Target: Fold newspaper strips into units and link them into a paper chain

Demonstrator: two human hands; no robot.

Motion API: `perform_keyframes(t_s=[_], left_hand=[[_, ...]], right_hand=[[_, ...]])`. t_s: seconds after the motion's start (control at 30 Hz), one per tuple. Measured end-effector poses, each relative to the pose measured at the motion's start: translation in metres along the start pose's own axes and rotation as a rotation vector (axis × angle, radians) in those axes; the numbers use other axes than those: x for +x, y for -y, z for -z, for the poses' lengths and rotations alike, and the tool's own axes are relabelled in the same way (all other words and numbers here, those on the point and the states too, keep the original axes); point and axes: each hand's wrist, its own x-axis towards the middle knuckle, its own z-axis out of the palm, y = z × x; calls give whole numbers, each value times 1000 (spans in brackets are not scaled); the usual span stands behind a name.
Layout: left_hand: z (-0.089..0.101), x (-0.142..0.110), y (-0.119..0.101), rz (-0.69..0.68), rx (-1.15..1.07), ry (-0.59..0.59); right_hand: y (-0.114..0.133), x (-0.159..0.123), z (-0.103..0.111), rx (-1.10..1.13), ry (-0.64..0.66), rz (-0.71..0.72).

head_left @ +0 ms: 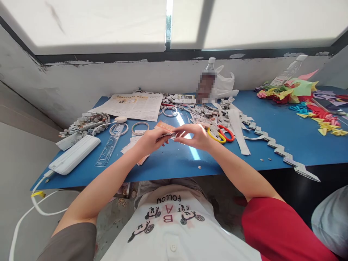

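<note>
The left hand (150, 141) pinches a small folded paper piece (166, 135) between thumb and fingers; the right hand (198, 136) sets its index finger and thumb at the piece's right end, and whether these two digits close on it cannot be told. The paper piece is located above the front half of the blue table (174, 168), between the two hands. Both forearms extend forward and converge, elbows apart, with the right wrist bent inward and its fingers pointing left. The table surface carries a transparent ruler (108, 148) and a white power strip (74, 155) on the left, a newspaper (133, 106) toward the rear, and red-and-yellow scissors (221, 135) beside the right hand. A zigzag paper chain (280, 149) runs to the right front edge. A pale wall (114, 76) and covered windows (103, 25) stand behind the table.
</note>
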Motion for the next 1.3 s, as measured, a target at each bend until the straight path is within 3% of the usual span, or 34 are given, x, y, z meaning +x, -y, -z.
perform_keyframes(t_s=[0.2,0.43,0.6,0.8,0.97,1.3], left_hand=[[0,1,-5,117,-103,33],[-1,2,-11,201,-211,19],[-4,3,-7,201,-110,55],[-6,5,-3,187,50,82],[-8,5,-1,202,59,119],[-7,6,-4,233,56,160]], right_hand=[[-2,1,-5,-7,16,-85],[3,3,-7,-8,-118,-128],[0,2,-14,-65,-38,-149],[-2,-1,-19,20,-9,-278],[-3,2,-19,126,7,-427],[-7,3,-16,167,31,-465]])
